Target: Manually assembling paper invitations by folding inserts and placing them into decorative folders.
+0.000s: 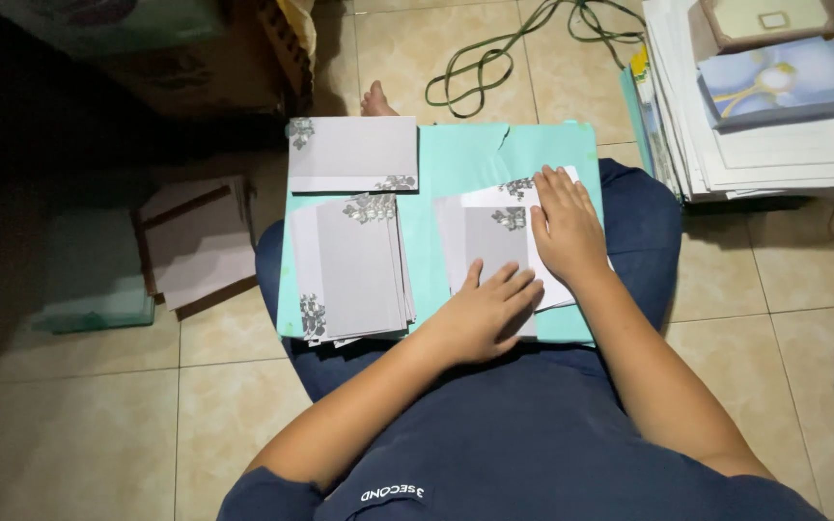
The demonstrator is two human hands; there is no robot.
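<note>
Left hand: your left hand (483, 314) lies flat, fingers spread, on the grey folded paper card (494, 249).
Right hand: your right hand (564, 230) presses the same card, fingers open.
Left of them: stack of grey ornamented cards (354, 265) on the turquoise board (431, 164).

Light falls from the upper right; the tiled floor (803, 260) is bright, the left side sinks into deep shadow. Focus is sharp, edges slightly bowed.

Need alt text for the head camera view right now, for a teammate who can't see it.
Both hands press flat on a grey card with a floral corner: left hand on its lower edge, right hand on its right side, atop a turquoise board across the person's lap. A stack of matching cards lies to the left.
</note>
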